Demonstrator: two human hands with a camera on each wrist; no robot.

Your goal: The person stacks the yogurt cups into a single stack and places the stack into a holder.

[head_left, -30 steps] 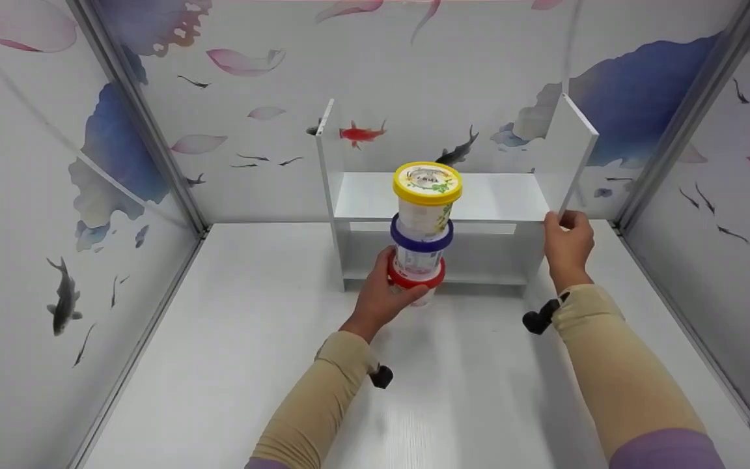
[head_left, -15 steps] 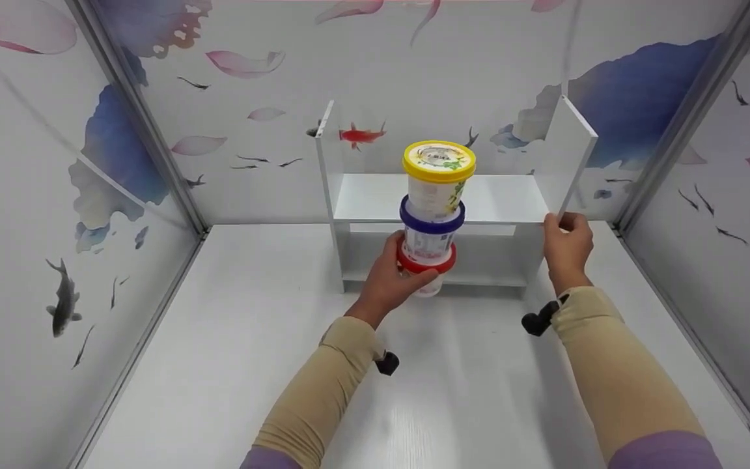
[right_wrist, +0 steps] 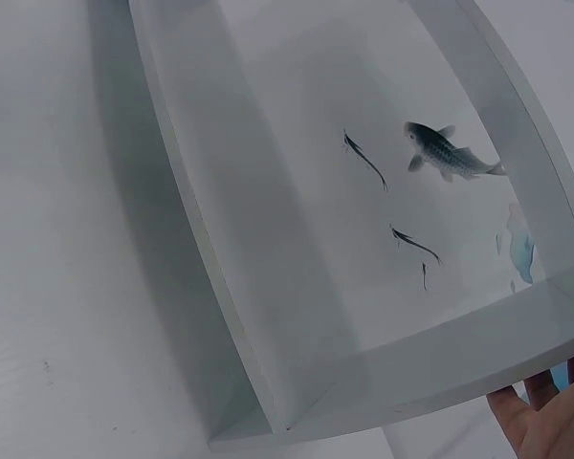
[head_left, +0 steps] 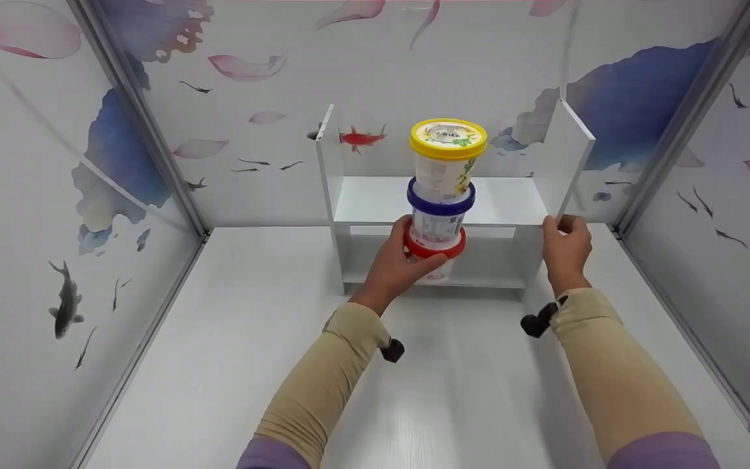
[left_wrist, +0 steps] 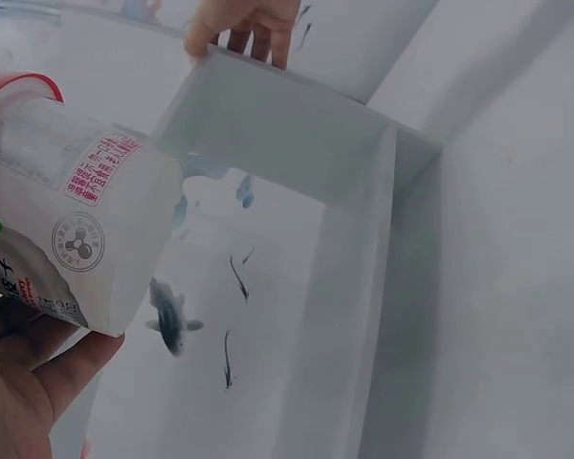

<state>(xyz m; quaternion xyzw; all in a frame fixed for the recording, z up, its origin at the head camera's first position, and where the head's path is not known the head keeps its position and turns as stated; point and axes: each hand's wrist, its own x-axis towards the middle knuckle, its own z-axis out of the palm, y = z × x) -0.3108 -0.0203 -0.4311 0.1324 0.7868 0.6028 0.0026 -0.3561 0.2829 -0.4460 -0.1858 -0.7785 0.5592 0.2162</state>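
My left hand (head_left: 398, 267) grips the bottom tub (left_wrist: 72, 201) of a stack of three, fingers and thumb around it just under its red lid (head_left: 435, 246). On top of it stands a tub with a blue lid (head_left: 441, 203), and above that one with a yellow lid (head_left: 448, 138). The stack is upright, in front of a white shelf unit (head_left: 375, 198) and overlapping its upper board. At the unit's right side panel (head_left: 564, 156), my right hand (head_left: 567, 251) pinches the front edge with thumb and fingers.
The shelf unit has two levels and tall side panels, and it stands on a white table (head_left: 271, 339) near the back wall. Printed walls (head_left: 245, 137) with fish and petals enclose the table on the left, back and right.
My left hand has raised the stack of tubs and carried it slightly to the right, toward the shelf unit. My right hand has stayed on the side panel.
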